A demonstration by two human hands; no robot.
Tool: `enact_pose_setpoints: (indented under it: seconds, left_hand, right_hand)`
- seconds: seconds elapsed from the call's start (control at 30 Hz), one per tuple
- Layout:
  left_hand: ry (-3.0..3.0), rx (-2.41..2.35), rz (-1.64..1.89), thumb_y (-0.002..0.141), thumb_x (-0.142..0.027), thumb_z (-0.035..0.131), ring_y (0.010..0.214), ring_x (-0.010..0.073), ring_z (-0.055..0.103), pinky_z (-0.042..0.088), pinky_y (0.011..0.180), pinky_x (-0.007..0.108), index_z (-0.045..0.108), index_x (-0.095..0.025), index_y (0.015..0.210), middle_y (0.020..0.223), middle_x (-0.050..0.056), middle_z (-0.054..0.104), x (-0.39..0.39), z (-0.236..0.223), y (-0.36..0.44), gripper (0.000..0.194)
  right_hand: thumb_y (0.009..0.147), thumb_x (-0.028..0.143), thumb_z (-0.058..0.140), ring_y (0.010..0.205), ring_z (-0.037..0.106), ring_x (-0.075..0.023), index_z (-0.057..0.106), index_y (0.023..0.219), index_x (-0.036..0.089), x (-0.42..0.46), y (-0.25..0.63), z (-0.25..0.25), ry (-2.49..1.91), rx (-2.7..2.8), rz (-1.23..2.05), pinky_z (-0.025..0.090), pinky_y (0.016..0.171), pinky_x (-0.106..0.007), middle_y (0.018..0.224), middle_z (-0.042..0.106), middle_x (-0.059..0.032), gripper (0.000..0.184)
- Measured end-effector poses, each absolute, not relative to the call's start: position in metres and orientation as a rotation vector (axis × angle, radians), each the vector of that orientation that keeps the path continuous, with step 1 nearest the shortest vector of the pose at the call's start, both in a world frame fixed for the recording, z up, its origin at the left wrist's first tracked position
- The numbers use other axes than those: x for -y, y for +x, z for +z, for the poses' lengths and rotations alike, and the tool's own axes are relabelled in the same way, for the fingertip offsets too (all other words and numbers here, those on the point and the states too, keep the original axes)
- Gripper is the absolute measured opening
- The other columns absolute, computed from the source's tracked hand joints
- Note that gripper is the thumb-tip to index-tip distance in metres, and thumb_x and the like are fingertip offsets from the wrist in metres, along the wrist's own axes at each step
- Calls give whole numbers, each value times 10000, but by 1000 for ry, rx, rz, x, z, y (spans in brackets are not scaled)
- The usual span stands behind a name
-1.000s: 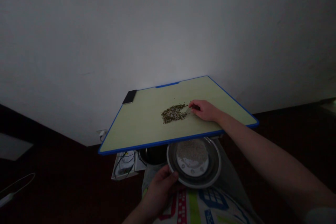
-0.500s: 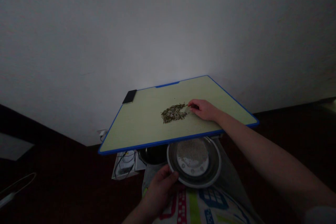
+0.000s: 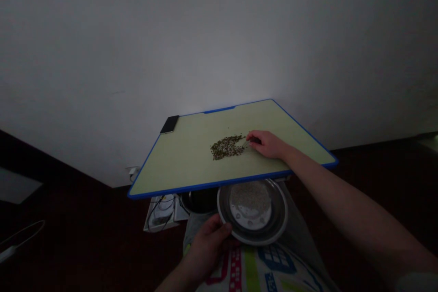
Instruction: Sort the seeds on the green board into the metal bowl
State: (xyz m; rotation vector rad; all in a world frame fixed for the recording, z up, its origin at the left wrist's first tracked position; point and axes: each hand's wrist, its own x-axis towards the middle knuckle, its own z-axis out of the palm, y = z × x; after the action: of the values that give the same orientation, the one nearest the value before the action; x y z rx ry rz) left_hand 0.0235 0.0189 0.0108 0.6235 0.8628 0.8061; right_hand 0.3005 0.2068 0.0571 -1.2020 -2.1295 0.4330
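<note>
My left hand (image 3: 212,238) grips the near-left rim of a round metal bowl (image 3: 281,223), thumb on top. The bowl sits over my lap below the board's front edge; pale, grainy material (image 3: 251,203) covers its bottom. On the pale board with a blue edge (image 3: 185,169), small brown-green grains (image 3: 227,147) lie in a loose single layer. My right hand (image 3: 264,142) rests at the right side of these grains, fingers pinched together. A thin, pale tool (image 3: 246,144) shows at its fingertips, reaching to the grains; its exact kind is too blurred to tell.
A dark phone (image 3: 169,124) lies at the board's far left corner. Behind the board rises a grey wall (image 3: 219,41). Under the front edge stand a dark pot (image 3: 201,201) and a white box with cables (image 3: 160,219). A plug (image 3: 132,172) sits in the wall at left.
The view has shifted slightly. My right hand stays by the right side of the grains, with only a tiny movement. My left hand still holds the bowl.
</note>
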Motion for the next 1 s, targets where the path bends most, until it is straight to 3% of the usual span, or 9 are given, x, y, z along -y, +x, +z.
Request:
enact_pose_setpoints:
  seconds: [0.23, 1.0]
  left_hand:
    - [588, -880, 796, 648, -286, 835, 935, 267, 712, 553, 861, 384, 734, -155, 889, 936, 101, 775, -18, 16, 26, 292]
    - [607, -840, 808, 699, -274, 798, 925, 253, 714, 543, 900, 408, 730, -160, 915, 937, 91, 777, -19, 11, 24, 254]
  right_hand:
    - [798, 212, 560, 700, 573, -155, 639, 949, 163, -207, 302, 56, -1195, 2146, 420, 432, 681, -275, 770, 643, -33, 177]
    - [814, 214, 570, 714, 588, -156, 639, 987, 172, -208, 299, 55, -1200, 2154, 440, 442, 684, -273, 800, 660, -34, 191]
